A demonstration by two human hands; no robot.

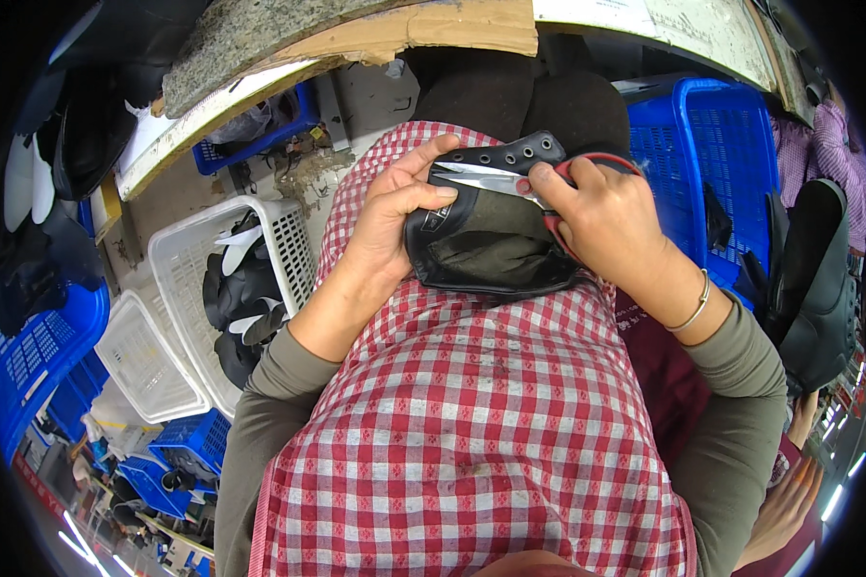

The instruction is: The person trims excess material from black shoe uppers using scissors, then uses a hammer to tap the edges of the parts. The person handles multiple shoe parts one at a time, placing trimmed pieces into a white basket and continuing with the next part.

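Observation:
A black leather shoe upper [496,272] lies over my lap, with metal eyelets along its far edge and a dull olive-grey lining showing. My left hand [387,216] grips its left edge between thumb and fingers. My right hand [614,213] is closed round the red handles of a pair of scissors [481,178]. The silver blades point left across the upper, just below the eyelet row, with the tips near my left thumb. The blades look slightly parted. Whether they touch the leather or a thread, I cannot tell.
White crates hold black and white shoe parts [236,288] on the left. A blue basket [685,183] stands close on the right, beside large black shoe pieces [813,279]. A stone-topped bench [260,43] spans the far side. Another person's hand [787,505] is at lower right.

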